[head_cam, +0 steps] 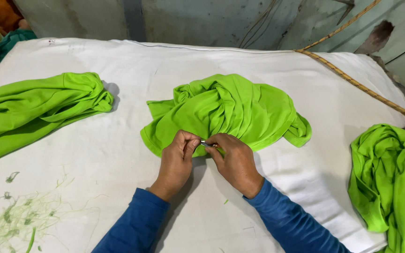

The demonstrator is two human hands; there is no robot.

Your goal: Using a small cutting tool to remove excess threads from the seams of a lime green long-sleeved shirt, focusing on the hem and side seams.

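Fingers [191,140] of both hands pinch a green garment [230,112] hem, right gripping a metal snipper [206,144].

A bright green garment [233,110] is lying crumpled at the frame's centre, its hem facing the lower edge. A small metal tool [206,144] is touching that hem.

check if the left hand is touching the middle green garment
Touching: the head view shows the left hand pinching the hem of the green garment, fingers pressed on the fabric.
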